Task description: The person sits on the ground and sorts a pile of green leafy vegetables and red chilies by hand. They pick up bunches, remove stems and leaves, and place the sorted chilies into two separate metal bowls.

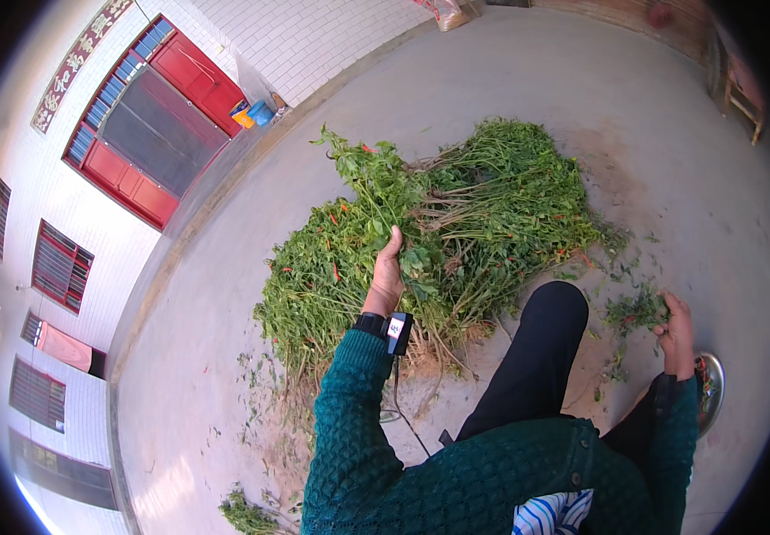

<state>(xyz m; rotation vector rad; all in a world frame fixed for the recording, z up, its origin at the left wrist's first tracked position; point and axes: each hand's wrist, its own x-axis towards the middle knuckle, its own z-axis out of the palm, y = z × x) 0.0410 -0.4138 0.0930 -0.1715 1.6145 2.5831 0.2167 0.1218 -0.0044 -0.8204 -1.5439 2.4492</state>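
Note:
My left hand (388,271) grips a leafy chili pepper plant (375,184), whose top points away from me and bears a red pepper. Beneath and around it lies a large heap of uprooted pepper plants (512,194), green leaves mixed with bare stems, roots and a few red peppers. Off to the right, my right hand (677,331) pinches a small bunch of green leafy sprigs (636,311) above the floor. A shiny metal basin (714,388) with red peppers inside is partly hidden behind my right forearm.
Loose leaves (616,364) and soil litter the concrete floor (211,267). A smaller plant bundle (248,515) lies at the lower left. By the red door (187,67) stand a blue bucket (261,112) and a yellow one (242,115). A wooden-legged piece of furniture (743,103) is at the upper right.

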